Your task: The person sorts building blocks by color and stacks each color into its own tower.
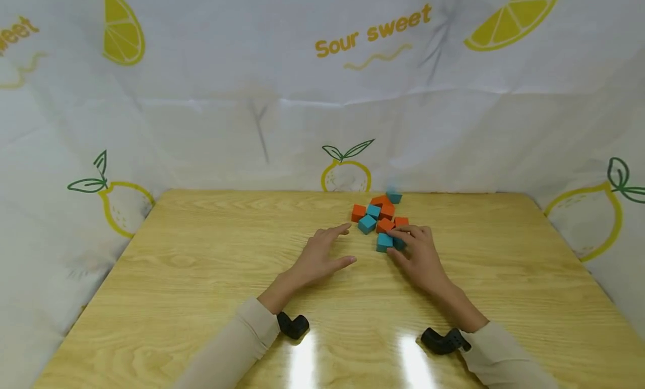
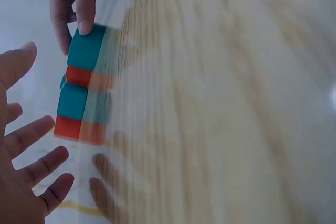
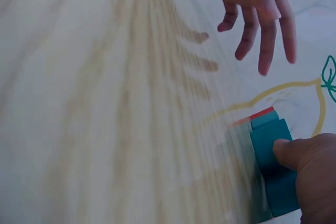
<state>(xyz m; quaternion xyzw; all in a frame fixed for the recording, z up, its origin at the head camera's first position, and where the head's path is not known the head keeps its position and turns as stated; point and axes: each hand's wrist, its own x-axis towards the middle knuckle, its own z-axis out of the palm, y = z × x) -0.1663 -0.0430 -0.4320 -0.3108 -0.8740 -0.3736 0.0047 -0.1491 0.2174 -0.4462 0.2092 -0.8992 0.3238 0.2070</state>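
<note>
- Right now the right hand (image 1: 422,260) is in among the blocks, its thumb against a straight-sided blue block (image 1: 399,243), fingers curled round the other side, so it's grasping that one!
- Just beside, by the thumb tip, sits a brighter blue cube (image 1: 384,243), with an orange-red cube (image 1: 385,226) behind it.
- And the left hand (image 1: 317,257)? Released, fingers spread, thumb apart, left of the group and touching none of it.
- Further back, more orange-red and blue blocks (image 1: 367,224) cluster towards the far edge of the wood-grain counter (image 1: 227,266), right of its middle.
- Up at that edge, one small blue piece (image 1: 395,197); behind hangs a white lemon-print cloth (image 1: 201,70).
</note>
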